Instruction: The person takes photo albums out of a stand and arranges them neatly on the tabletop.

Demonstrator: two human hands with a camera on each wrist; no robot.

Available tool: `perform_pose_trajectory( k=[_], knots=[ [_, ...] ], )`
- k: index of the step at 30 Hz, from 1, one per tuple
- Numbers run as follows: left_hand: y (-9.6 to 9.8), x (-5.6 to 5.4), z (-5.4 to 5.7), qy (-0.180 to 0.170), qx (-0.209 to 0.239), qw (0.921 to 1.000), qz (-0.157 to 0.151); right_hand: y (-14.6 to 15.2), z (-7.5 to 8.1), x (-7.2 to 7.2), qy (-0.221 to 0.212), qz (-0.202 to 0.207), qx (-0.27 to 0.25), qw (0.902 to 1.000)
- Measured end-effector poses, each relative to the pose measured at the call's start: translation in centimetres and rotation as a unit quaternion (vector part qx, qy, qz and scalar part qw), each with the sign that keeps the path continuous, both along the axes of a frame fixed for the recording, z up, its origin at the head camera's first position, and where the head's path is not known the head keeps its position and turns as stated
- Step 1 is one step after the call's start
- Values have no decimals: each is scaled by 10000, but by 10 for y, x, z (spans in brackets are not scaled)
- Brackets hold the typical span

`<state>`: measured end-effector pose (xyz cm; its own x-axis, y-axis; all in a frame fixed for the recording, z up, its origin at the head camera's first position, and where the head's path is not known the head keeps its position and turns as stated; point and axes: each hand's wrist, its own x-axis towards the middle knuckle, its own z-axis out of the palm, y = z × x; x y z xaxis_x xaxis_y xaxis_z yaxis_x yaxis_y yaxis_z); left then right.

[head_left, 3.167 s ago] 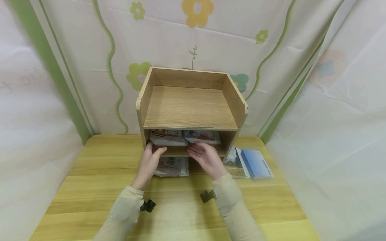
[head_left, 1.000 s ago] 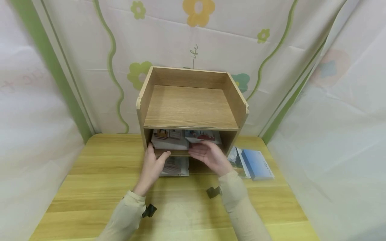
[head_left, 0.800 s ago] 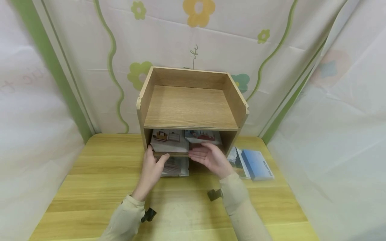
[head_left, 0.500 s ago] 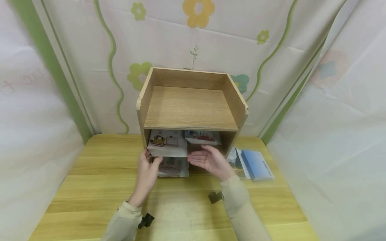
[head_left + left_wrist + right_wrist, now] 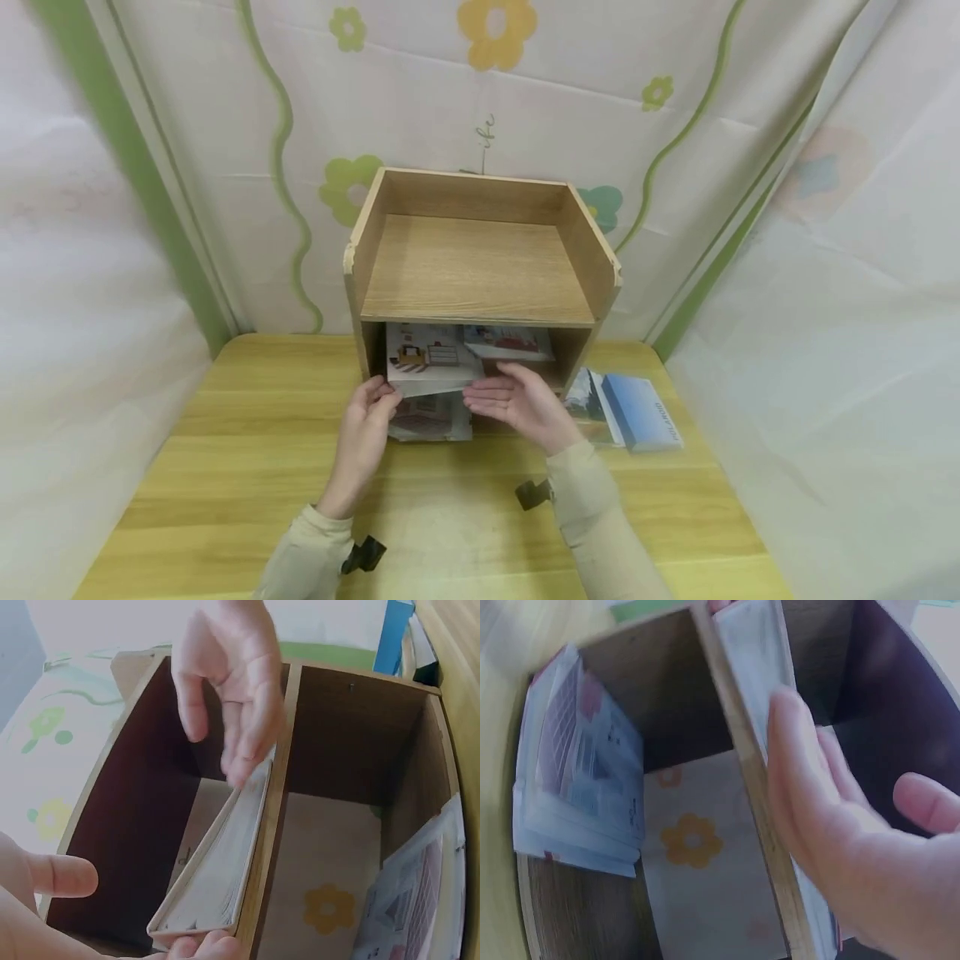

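A thick white book (image 5: 427,354) with a building drawn on its cover lies flat on the left of the cabinet's middle shelf, reaching its front edge. In the left wrist view, the fingertips of my left hand (image 5: 363,425) touch the book's near left corner, while the thumb stands off it. My right hand (image 5: 525,408) has its fingers straight at the book's right corner; in the right wrist view they lie along its side. Another book (image 5: 510,340) rests farther back on the shelf's right side. Below, a stack of books (image 5: 592,772) occupies the lower compartment.
The wooden cabinet (image 5: 472,267) has a bare top tray with raised sides. To its right, a blue box (image 5: 641,412) and a book with a landscape cover (image 5: 588,408) lie on the wooden table (image 5: 225,467). A flowered curtain hangs behind.
The book has slid forward to the shelf's front, then shifted right toward my right fingertips. My left hand has moved down slightly with its corner. My right hand has come a little lower.
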<state>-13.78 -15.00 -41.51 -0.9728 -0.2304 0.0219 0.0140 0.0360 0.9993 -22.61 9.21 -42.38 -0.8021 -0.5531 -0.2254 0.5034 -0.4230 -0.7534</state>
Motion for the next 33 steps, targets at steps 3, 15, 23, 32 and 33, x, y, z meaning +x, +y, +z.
perform_pose_trajectory(
  k=[3,15,23,32,33],
  knots=[
    [-1,-3,0,-216,376,9990,-136,4,-1,0,186,-590,408,9973],
    [-21,-30,-13,-1222,3059,9367,-1192,7,1,-1,188,-836,826,9929],
    [-26,-33,-16,-1341,3032,9366,-1135,4,-7,-1,-113,-463,770,9959],
    [-31,-32,-20,-1432,2837,9432,-966,-4,-15,-2,-168,-100,1079,9940],
    [-31,-32,-20,-1438,2813,9436,-988,-5,-15,-2,-127,-66,1154,9932]
  ],
)
